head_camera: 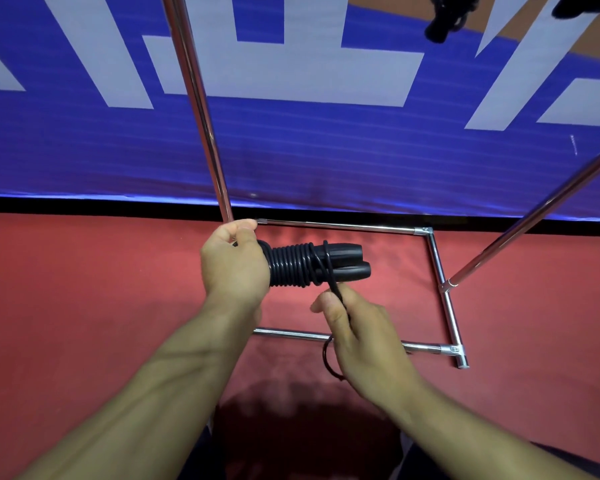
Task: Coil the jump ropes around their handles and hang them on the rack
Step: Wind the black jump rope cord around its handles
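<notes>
My left hand (234, 265) grips the two black jump rope handles (347, 263), held side by side and pointing right. Black rope (290, 265) is wound in tight coils around them. My right hand (357, 327) pinches the loose end of the rope just below the handles, and a small loop of rope (327, 358) hangs out under that hand. The chrome rack (201, 109) stands just beyond my hands, with its base frame (437, 268) on the floor. Dark coiled ropes (444, 19) hang at the top right, partly cut off by the frame edge.
The floor is a red mat (84, 306). A blue banner with white shapes (291, 140) runs along the wall behind the rack. A slanted chrome rack pole (534, 220) crosses at the right.
</notes>
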A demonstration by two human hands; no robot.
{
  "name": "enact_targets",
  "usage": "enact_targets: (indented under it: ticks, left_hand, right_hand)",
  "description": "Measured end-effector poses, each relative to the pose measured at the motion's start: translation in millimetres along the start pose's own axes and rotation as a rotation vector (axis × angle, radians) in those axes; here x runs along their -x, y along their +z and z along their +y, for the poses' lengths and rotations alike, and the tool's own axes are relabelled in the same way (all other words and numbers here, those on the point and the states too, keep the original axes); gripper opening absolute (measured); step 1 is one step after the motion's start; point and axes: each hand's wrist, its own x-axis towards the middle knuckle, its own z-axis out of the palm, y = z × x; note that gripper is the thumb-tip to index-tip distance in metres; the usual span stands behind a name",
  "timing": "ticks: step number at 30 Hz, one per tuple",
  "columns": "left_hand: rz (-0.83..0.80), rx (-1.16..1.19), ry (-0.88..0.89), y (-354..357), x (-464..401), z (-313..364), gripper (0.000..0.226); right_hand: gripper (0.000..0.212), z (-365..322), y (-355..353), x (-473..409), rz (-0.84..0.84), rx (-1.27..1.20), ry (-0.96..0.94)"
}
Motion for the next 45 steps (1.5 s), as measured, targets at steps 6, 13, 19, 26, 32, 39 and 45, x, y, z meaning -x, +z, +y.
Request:
enact_targets:
  ticks: [6,13,19,26,32,39,45]
  left_hand:
    - [-0.057,0.006,-0.064,-1.8,0.1,-0.1,0.021]
    - [-0.059,0.017,-0.114,-1.3,4.8,4.0,0.021]
    - [-0.134,0.029,-0.208,2.0,19.1,0.7,0.021]
    - [0.015,-0.008,-0.020,4.9,22.8,-8.1,0.023]
    - [0.055,-0.121,0.274,4.4,26.5,0.3,0.019]
    - [0.103,0.023,0.068,5.0,4.1,-2.4,0.027]
    - [0.115,0.097,-0.024,-4.7,-8.9,8.2,0.022]
  right_hand:
    - [0.042,1.5,-4.6,-9.0,0.022,0.093,-0.062]
    - [0.018,-16.9,-0.6,-8.8,-0.102,-0.517,0.296]
    - [0.040,-15.4,0.1,-11.3,-0.048,-0.724,0.274]
    - [0.041,-24.3,-0.3,-10.1,-0.007,-0.776,0.367]
    - [0.049,-28.9,-3.4,-13.5,-0.001,-0.793,0.462]
    - [0.033,-16.1,-2.6,-4.4,-0.255,-0.280,0.103]
    - [0.028,14.0,-6.7,-10.3,-0.434,0.024,0.143]
